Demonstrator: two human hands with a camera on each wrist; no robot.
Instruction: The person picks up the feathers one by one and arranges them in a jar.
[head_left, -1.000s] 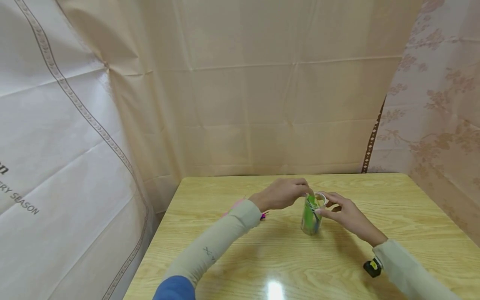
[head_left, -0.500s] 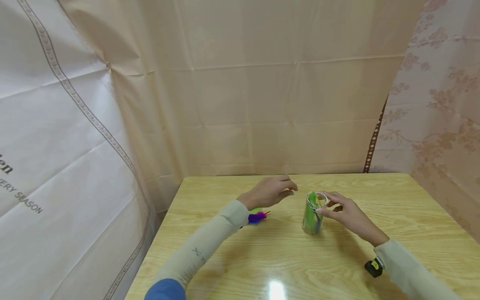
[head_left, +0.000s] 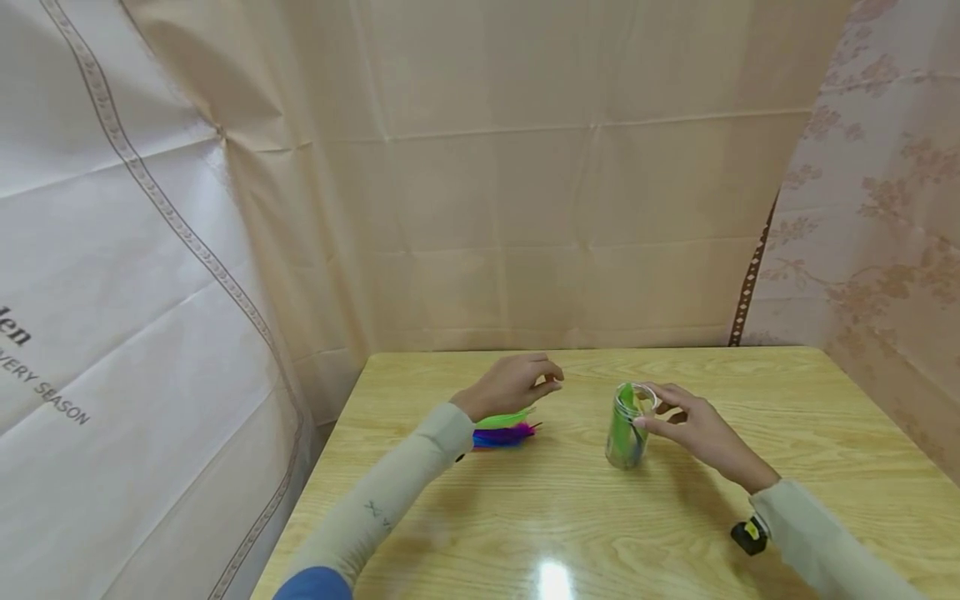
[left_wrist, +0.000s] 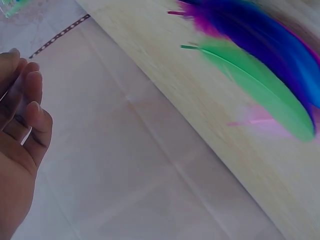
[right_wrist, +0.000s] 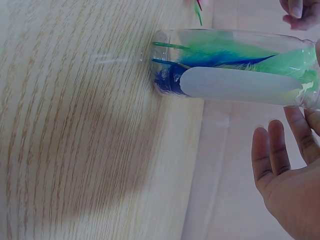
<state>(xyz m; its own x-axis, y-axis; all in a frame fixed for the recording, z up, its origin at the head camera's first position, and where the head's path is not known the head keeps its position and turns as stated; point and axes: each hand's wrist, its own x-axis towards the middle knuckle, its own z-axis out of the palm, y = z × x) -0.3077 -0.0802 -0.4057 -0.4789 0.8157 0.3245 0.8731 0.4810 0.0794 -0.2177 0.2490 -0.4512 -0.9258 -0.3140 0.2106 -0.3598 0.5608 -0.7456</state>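
Observation:
A clear jar [head_left: 624, 442] stands upright on the table, with green and blue feathers [right_wrist: 235, 57] inside and a pale label [right_wrist: 240, 85] on its side. My right hand [head_left: 693, 429] holds the jar near its rim between thumb and fingers. Above loose feathers on the table, my left hand [head_left: 513, 385] hovers with its fingers loosely bent and nothing in them. Those feathers are a blue-purple one [left_wrist: 260, 45], a green one [left_wrist: 255, 75] and a pink one [left_wrist: 262, 122]; my left forearm partly covers them in the head view.
The wooden table [head_left: 585, 533] reaches back to a beige hanging cloth [head_left: 480, 208]. A pale printed sheet [head_left: 150, 333] hangs at the left and a flowered one [head_left: 892, 217] at the right. A small black device [head_left: 748, 536] sits by my right wrist.
My left hand has moved from the jar's mouth leftward to above the loose feathers, leaving a green feather in the jar. My right hand stays on the jar.

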